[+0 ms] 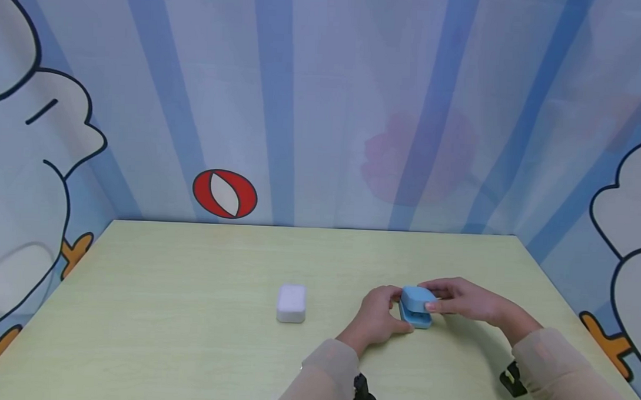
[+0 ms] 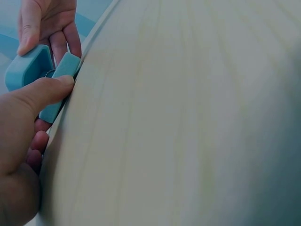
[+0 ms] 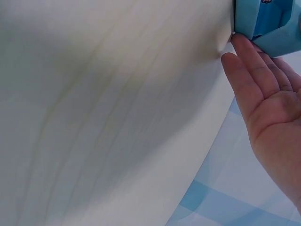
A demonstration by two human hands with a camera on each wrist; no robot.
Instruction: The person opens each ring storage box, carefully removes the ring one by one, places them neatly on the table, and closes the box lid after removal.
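A small light-blue hinged gadget (image 1: 416, 300) stands on the table at the right of centre in the head view. It has a rounded upper part and a flat base, parted by a gap; a coiled spring (image 2: 50, 73) shows between them in the left wrist view. My left hand (image 1: 376, 319) grips the base, its thumb lying along it. From the other side, my right hand (image 1: 462, 299) holds the upper part between thumb and fingers. Fingers of the right hand (image 3: 273, 94) reach below the gadget (image 3: 270, 28) in the right wrist view.
A pale lavender rounded block (image 1: 291, 303) sits on the light wooden table (image 1: 189, 313), left of my hands. Behind the table's far edge hangs a blue striped backdrop (image 1: 324, 106) with cartoon prints. Dark wrist devices (image 1: 365, 394) are at both sleeves.
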